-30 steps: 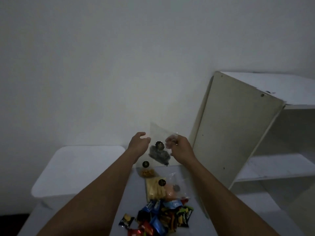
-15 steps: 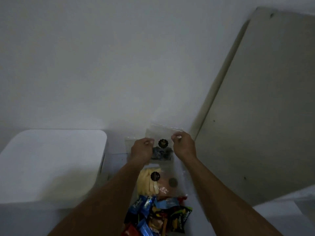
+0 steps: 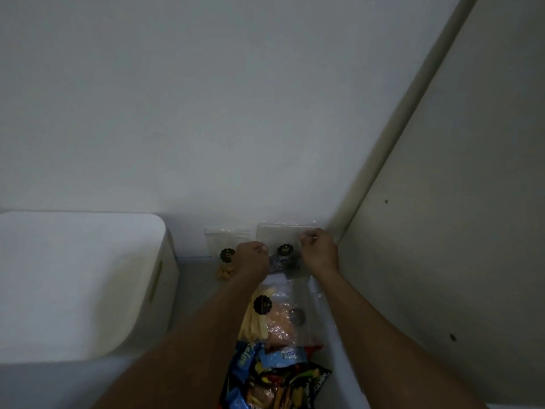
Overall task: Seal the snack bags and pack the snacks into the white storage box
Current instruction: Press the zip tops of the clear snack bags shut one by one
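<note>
Fingers (image 3: 308,236) of the right hand (image 3: 320,250) pinch the clear bag (image 3: 277,236) near its top right corner. The left hand (image 3: 250,258) grips its left edge lower down. Bag's propped upright at the wall (image 3: 206,113), zip strip (image 3: 286,224) running left-right just above both hands, so sealing probably means sliding sideways. The white box (image 3: 88,276) sits off left.

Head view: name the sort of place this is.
Probably a storage corner in a home: bare white wall, a white storage box, a pale cabinet side panel and a heap of snack packets.
</note>
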`<state>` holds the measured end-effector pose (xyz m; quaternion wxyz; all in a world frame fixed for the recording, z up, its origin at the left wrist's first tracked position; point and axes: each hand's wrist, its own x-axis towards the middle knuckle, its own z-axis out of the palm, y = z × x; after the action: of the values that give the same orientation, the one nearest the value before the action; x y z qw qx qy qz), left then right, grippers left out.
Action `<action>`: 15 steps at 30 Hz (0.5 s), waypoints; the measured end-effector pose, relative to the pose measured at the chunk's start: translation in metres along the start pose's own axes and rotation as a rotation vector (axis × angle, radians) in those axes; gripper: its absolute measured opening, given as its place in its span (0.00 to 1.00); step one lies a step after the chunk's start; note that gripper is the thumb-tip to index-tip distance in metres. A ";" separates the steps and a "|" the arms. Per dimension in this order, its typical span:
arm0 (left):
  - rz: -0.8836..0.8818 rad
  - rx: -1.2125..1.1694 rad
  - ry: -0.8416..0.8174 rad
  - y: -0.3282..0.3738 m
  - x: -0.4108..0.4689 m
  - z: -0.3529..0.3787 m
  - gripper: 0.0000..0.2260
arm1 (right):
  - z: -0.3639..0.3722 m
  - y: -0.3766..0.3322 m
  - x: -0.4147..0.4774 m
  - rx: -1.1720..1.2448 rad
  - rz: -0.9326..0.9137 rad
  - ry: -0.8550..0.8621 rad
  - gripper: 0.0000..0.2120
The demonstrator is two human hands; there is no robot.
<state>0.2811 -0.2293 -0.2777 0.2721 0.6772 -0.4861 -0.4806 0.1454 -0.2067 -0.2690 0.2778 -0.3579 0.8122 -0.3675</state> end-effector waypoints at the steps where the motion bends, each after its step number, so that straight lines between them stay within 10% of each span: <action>1: -0.007 0.001 0.005 0.000 0.002 0.001 0.12 | 0.000 0.000 0.001 -0.002 0.004 0.000 0.08; 11: 0.046 0.211 0.111 0.001 -0.018 -0.007 0.10 | -0.010 0.004 -0.018 0.015 0.060 -0.035 0.16; 15: 0.201 0.420 -0.103 -0.021 -0.027 -0.007 0.09 | -0.014 0.015 -0.041 -0.109 0.074 -0.140 0.20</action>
<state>0.2939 -0.1968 -0.2825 0.1467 0.6415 -0.6538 -0.3734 0.1538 -0.1619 -0.2653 0.3273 -0.3671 0.8222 -0.2866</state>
